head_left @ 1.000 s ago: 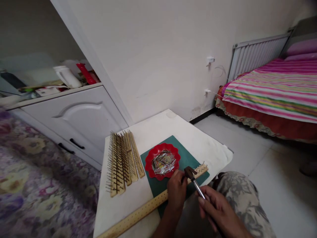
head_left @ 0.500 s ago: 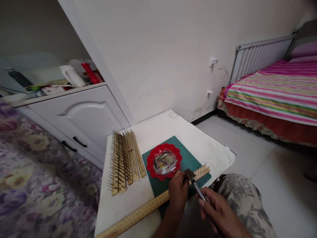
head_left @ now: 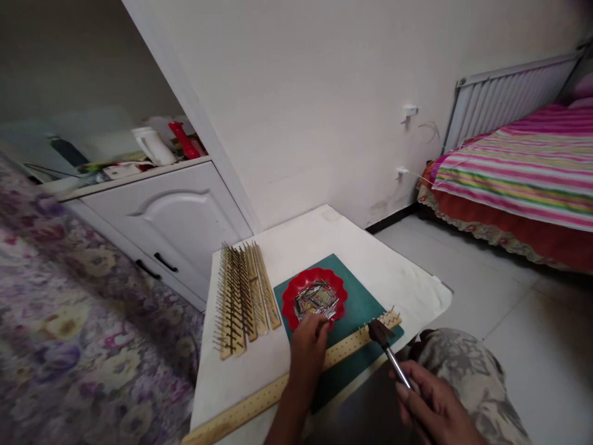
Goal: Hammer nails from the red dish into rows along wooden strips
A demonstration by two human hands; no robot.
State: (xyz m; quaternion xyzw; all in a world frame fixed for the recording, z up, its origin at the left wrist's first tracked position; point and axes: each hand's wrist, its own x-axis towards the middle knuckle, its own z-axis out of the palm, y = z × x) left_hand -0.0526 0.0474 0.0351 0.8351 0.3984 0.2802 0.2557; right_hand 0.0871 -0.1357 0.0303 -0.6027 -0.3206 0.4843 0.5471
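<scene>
My right hand grips a hammer by its shaft. The dark hammer head rests over the right part of a long wooden strip with rows of small holes. Nails stand in the strip's right end. At the front rim of a red scalloped bowl is my left hand, its fingers bent together over the loose nails inside. The fingertips are partly hidden, so what they hold cannot be made out. Bowl and strip lie partly on a green mat.
Several wooden strips bristling with nails lie on the left of the white table. Behind stands a white cabinet with bottles on top. A floral cloth hangs at left, and a bed stands at right.
My left hand has left the wooden strip beside the hammer head and moved left to the bowl. The hammer stays over the strip in my right hand. The view has shifted slightly.
</scene>
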